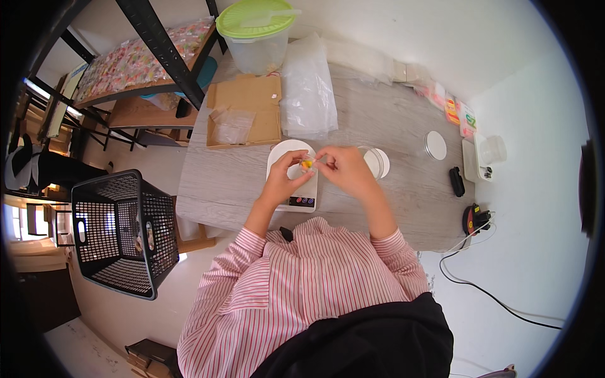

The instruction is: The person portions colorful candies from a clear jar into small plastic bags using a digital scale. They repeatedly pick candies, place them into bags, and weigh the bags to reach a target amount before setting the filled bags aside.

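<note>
Between my two hands is a small clear plastic bag (307, 164) with yellow and orange pieces inside, too small to identify. My left hand (282, 177) grips its left side with fingers and thumb curved around it. The fingertips of my right hand (347, 170) pinch the bag at its upper right edge. Below the bag lies a white digital scale (276, 158), partly hidden by my left hand, with buttons on its near end. Just right of my right hand, a clear round jar (373, 161) and a white lid (385, 163) are partly covered by it.
An open cardboard box (246, 94) holds clear small bags (231, 126). Beside it lie large plastic sheets (309, 90) and a green-lidded tub (255, 38). Rightward are a round lid (435, 145), a black object (456, 182) and a power strip (472, 219). A black crate (158, 227) stands left.
</note>
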### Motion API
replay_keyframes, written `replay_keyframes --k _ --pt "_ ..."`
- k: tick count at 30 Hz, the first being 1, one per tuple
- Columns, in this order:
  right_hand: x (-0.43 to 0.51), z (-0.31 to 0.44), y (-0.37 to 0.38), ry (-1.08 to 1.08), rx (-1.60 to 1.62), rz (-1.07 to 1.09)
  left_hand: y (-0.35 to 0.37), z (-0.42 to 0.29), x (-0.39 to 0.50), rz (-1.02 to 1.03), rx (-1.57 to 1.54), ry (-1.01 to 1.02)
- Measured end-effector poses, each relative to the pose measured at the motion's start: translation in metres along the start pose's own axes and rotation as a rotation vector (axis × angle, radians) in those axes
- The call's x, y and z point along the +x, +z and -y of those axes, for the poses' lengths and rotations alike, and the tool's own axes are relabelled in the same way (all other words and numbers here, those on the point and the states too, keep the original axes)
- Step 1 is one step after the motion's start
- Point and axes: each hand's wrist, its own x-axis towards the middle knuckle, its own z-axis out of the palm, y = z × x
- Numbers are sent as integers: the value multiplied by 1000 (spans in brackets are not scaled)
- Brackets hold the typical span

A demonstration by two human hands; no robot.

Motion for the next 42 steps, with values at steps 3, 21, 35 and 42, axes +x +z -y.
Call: replay_keyframes --k 3,21,35,42 --pt "4 2 8 -40 -16 1 0 -4 0 23 -9 -15" --pt "-26 -15 -5 20 -2 -150 -24 29 11 181 540 90" --pt "-62 -47 -15 138 193 -430 -41 7 17 92 532 4" --pt "-70 -58 -15 150 162 -445 -45 13 16 78 592 -36"
